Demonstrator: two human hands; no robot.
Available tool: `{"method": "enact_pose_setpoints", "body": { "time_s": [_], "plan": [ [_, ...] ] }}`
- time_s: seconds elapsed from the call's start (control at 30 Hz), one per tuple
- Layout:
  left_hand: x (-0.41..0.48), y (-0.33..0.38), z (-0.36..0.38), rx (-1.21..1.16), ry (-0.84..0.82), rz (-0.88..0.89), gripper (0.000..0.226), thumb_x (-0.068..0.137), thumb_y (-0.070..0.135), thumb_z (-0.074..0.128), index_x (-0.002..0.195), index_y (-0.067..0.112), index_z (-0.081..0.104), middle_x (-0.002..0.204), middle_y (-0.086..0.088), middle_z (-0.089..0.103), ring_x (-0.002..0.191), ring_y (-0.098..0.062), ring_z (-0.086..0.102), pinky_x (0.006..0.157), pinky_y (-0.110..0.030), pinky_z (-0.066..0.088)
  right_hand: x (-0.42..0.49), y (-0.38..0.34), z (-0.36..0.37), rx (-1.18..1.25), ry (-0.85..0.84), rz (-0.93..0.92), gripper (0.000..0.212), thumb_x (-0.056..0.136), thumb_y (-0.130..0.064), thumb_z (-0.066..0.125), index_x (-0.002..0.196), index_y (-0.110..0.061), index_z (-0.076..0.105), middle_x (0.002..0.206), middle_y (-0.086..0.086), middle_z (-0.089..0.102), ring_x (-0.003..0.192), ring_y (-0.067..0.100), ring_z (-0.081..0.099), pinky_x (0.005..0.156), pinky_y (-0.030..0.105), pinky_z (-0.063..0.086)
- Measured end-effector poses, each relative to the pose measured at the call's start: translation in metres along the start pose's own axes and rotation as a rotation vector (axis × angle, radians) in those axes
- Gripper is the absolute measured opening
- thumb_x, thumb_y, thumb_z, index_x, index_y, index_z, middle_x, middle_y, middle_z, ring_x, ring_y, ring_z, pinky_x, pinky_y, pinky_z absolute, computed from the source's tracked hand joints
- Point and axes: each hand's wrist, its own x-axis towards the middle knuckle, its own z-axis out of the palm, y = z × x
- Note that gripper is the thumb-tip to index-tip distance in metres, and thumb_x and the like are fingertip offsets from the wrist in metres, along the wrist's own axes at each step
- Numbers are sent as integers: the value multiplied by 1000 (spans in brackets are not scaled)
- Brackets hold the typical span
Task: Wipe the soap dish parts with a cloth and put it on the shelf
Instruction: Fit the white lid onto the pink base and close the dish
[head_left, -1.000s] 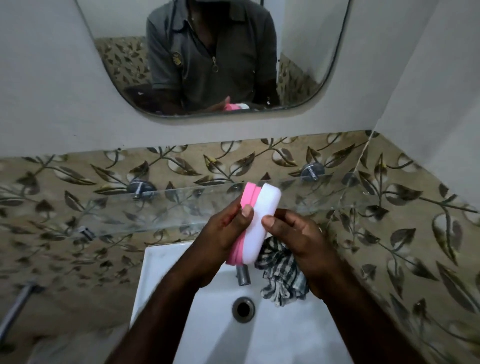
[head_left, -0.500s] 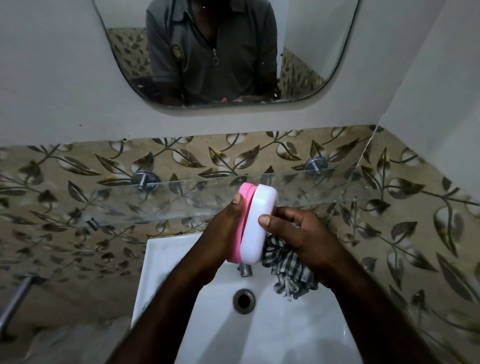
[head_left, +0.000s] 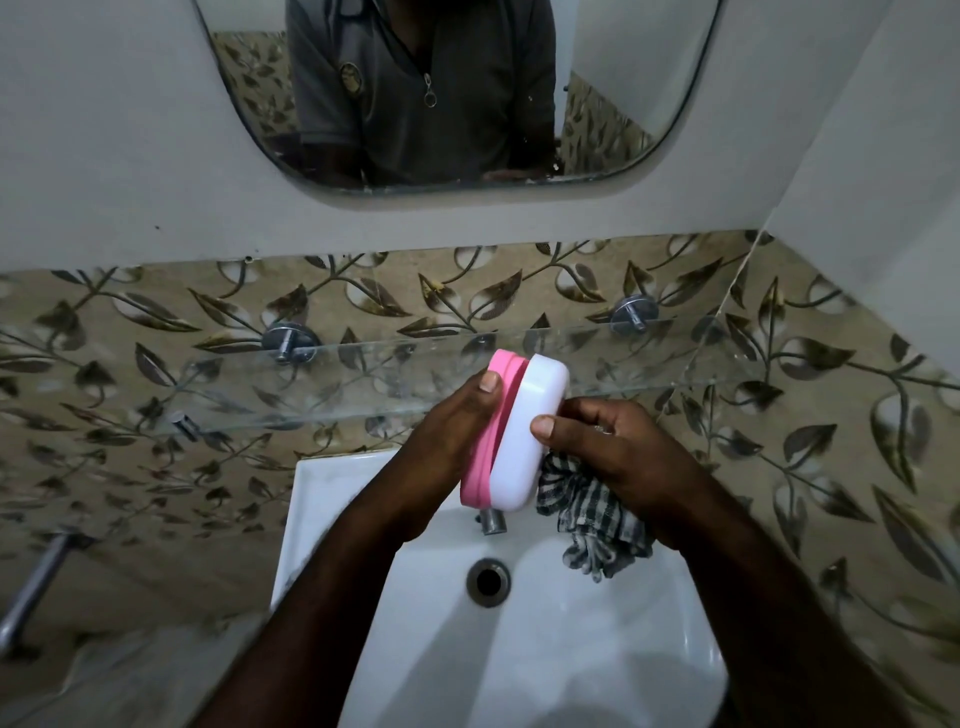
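Note:
The soap dish (head_left: 527, 436) has a pink part (head_left: 491, 441) and a white part (head_left: 532, 431) pressed together, held on edge above the sink, just in front of the glass shelf (head_left: 363, 384). My left hand (head_left: 447, 441) grips the pink side, thumb on its edge. My right hand (head_left: 618, 452) pinches the white side with its thumb and also clutches a black-and-white checked cloth (head_left: 592, 525), which hangs from the palm below the dish.
A white sink (head_left: 519, 649) with a drain (head_left: 488, 582) lies under my hands; a metal tap (head_left: 491, 519) sticks out just below the dish. The shelf hangs on metal pegs (head_left: 288, 340) from a leaf-patterned tiled wall. A mirror (head_left: 457, 93) hangs above. A metal pipe (head_left: 36, 587) is at left.
The dish has stayed in both hands and turned slightly more upright. The view has tilted down, so the mirror sits higher in frame and the reflected dish is gone.

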Motion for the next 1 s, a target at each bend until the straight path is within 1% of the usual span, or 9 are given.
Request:
{"method": "enact_pose_setpoints", "body": {
  "time_s": [0.07,0.17,0.3,0.4,0.6,0.73,0.83,0.93,1.0],
  "plan": [
    [0,1,-1,0,12,1,58,88,62,44,130,24,56,118,-11,70,107,-31,68,89,-56,54,1,1,-2,3,-1,8,48,71,-51,74,105,-18,74,100,7,77,94,26,74,92,54,54],
    [1,2,-1,-3,34,6,54,91,60,44,128,23,58,115,-10,72,103,-28,70,83,-48,57,2,1,-4,33,-8,10,44,74,-46,74,107,-17,74,102,8,77,97,27,73,94,54,54],
    [5,3,4,-3,46,-7,58,87,64,43,127,25,59,116,-11,70,105,-31,68,89,-58,53,5,2,2,41,-5,8,45,71,-46,76,106,-17,74,101,8,77,96,27,74,93,55,54],
    [7,3,7,-7,85,-14,56,85,64,43,121,27,63,114,-13,71,105,-34,67,90,-61,51,6,3,6,63,-5,16,44,72,-45,77,104,-15,74,99,11,77,94,30,74,90,57,55],
    [9,0,9,-38,132,-23,53,84,61,45,115,24,65,109,-16,71,102,-39,66,84,-54,54,9,5,5,137,26,40,47,69,-47,79,102,-13,75,97,18,76,92,37,73,88,62,54],
    [9,-1,6,-47,117,-12,52,85,59,46,118,23,64,109,-15,71,102,-37,67,83,-51,55,10,5,5,157,52,29,42,73,-40,78,104,-13,74,97,17,76,92,37,73,87,62,55],
    [9,-2,5,-32,103,-3,52,86,61,47,120,25,64,112,-13,71,103,-35,67,87,-55,53,10,6,7,161,47,35,40,74,-38,78,105,-13,74,98,17,76,91,37,73,86,62,55],
    [7,-2,7,-14,108,-3,52,84,61,46,119,27,64,110,-11,72,102,-35,68,82,-50,55,9,5,7,152,29,33,37,78,-35,76,108,-13,73,100,16,76,93,35,73,88,60,55],
    [6,-1,8,-1,111,6,51,85,61,44,118,28,64,110,-11,72,102,-35,68,82,-51,55,9,5,7,148,26,32,36,79,-34,75,108,-12,73,100,15,76,95,34,73,89,60,55]
  ]
}}
